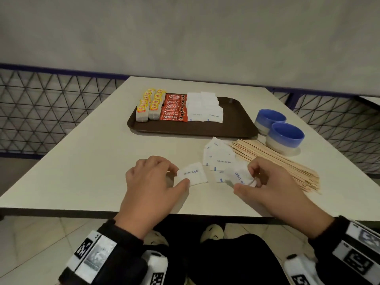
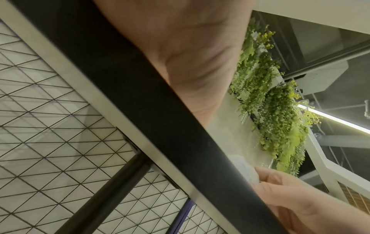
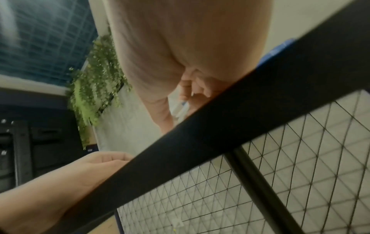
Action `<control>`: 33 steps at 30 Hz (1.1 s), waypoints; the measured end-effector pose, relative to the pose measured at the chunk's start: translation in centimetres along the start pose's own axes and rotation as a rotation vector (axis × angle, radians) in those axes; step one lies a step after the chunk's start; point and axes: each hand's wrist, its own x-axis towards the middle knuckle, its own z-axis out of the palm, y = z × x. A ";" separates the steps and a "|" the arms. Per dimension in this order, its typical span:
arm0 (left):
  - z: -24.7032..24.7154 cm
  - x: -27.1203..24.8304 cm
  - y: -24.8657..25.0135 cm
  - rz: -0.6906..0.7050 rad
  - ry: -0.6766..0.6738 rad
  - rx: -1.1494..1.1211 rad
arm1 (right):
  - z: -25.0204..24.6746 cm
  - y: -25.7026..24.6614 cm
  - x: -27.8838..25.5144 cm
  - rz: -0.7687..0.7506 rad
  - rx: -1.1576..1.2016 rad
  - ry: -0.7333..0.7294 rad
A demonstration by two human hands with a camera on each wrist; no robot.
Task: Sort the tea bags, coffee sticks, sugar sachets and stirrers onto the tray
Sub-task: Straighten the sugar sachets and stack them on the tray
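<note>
Sugar sachets are occupying both hands at the near edge of the desk (image 1: 82,153). The left hand (image 1: 151,183) is pinching one white sugar sachet (image 1: 192,176) between thumb and curled fingers, its grip closed on the packet's left edge while the packet is lying on the desk. The right hand (image 1: 267,187) is pinching a second sachet (image 1: 242,175), its grip curled round it at the near end of a loose heap of sachets (image 1: 219,156). Just right of that heap, wooden stirrers (image 1: 275,159) are lying in a bundle on the desk, beside two blue bowls (image 1: 284,136). Farther back, the brown tray (image 1: 234,120) is carrying tea bags (image 1: 149,108), red coffee sticks (image 1: 173,109) and sorted sugar sachets (image 1: 205,108) in neighbouring rows.
</note>
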 end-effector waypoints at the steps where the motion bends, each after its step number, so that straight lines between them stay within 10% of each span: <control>1: -0.1 -0.1 0.0 0.009 -0.007 -0.034 | 0.4 0.2 -0.2 -0.022 0.106 0.025; 15: -1.8 -0.4 -0.4 -0.107 -0.037 -0.807 | 5.9 -2.8 1.7 0.038 1.030 -0.131; 33: -1.4 -0.4 -0.2 -0.101 -0.028 -0.850 | 7.1 -2.0 1.8 -0.152 0.916 -0.168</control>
